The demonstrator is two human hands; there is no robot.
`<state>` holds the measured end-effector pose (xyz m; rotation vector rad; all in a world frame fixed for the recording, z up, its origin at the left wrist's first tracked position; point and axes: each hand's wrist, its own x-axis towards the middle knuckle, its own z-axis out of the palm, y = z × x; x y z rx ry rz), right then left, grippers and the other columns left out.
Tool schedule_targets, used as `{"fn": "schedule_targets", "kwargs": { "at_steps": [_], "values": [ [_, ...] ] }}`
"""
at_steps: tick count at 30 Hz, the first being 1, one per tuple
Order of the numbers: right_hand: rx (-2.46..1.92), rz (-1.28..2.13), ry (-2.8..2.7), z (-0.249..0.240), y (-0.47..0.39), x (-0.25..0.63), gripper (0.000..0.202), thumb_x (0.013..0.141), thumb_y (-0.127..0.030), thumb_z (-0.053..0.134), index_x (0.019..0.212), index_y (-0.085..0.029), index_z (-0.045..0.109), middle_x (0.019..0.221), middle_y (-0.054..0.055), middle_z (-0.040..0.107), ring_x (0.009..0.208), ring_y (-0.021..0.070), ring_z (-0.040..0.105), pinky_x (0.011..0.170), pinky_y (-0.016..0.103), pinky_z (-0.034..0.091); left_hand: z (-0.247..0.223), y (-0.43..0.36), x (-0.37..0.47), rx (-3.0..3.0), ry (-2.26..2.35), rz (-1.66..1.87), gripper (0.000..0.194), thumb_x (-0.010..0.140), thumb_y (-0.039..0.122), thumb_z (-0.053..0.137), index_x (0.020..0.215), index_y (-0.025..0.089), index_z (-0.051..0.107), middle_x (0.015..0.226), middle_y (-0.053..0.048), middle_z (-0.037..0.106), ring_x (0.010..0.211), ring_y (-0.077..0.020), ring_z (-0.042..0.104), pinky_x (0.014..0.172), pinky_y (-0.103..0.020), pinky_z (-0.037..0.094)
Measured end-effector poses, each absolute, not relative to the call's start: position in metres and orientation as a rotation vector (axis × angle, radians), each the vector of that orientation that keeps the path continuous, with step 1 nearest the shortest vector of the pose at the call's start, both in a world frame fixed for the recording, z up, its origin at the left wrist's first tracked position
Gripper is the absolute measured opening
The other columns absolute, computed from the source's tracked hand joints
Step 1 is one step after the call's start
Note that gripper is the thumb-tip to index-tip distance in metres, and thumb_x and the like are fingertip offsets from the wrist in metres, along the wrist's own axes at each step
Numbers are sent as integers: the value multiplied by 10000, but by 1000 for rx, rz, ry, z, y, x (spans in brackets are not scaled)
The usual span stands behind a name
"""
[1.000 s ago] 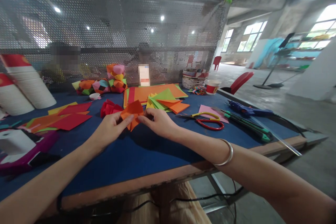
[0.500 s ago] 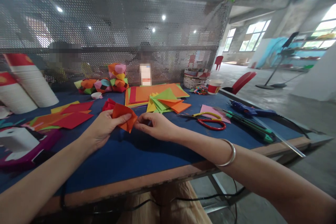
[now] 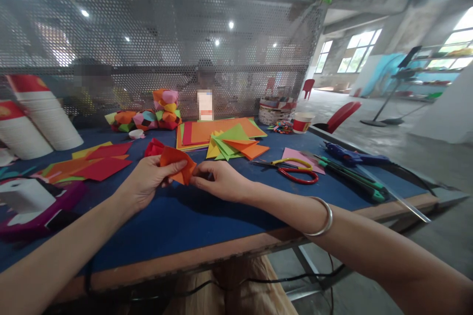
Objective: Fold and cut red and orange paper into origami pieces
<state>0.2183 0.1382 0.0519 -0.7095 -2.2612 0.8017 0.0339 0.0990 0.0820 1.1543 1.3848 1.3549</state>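
Observation:
A folded piece of orange paper (image 3: 181, 161) is held up over the blue tabletop, pinched by my left hand (image 3: 150, 179) with the thumb lying across its face. At the paper's right edge, my right hand (image 3: 221, 180) closes thumb and fingertips on a corner. A red folded paper piece (image 3: 153, 148) rests just behind my left hand, partly hidden by it. Beyond the hands lie green and orange folded sheets (image 3: 234, 140) on top of a stack of coloured paper (image 3: 218, 129).
Scissors (image 3: 297, 170), a green cutter (image 3: 354, 179) and a blue glue gun (image 3: 354, 153) lie to the right. Loose coloured paper (image 3: 105, 167), a purple tape dispenser (image 3: 44, 211) and stacked paper cups (image 3: 50, 113) are left. Folded paper balls (image 3: 166, 108) stand at the back.
Both hands and the orange paper have shifted very slightly to the right. The right fingertips stay at the paper's edge, and the paper is tilted a little differently.

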Motion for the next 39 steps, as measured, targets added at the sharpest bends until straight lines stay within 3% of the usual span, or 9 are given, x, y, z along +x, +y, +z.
{"fn": "schedule_targets", "kwargs": {
  "at_steps": [15, 22, 39],
  "values": [
    [-724, 897, -2232, 51, 139, 217, 207, 960, -148, 657, 754, -143, 680, 674, -37, 585, 671, 108, 507, 665, 244, 371, 80, 98, 40, 1161, 1360, 1397, 525, 214, 408, 1031, 590, 165, 758, 585, -7, 712, 453, -103, 552, 406, -219, 419],
    [-688, 1035, -2167, 48, 140, 212, 179, 946, -156, 626, 777, -146, 682, 714, -24, 613, 705, 118, 520, 676, 243, 398, 77, 97, 37, 1218, 1301, 1403, 431, 363, 444, 995, 608, 172, 767, 601, -11, 705, 509, -94, 538, 444, -205, 388],
    [-785, 1334, -1912, 54, 133, 209, 190, 844, -141, 639, 656, -154, 669, 602, -59, 516, 628, 107, 440, 652, 258, 342, 79, 94, 45, 1145, 1243, 1446, 441, 314, 428, 993, 528, 170, 707, 536, 11, 640, 492, -83, 474, 474, -216, 355]
  ]
}}
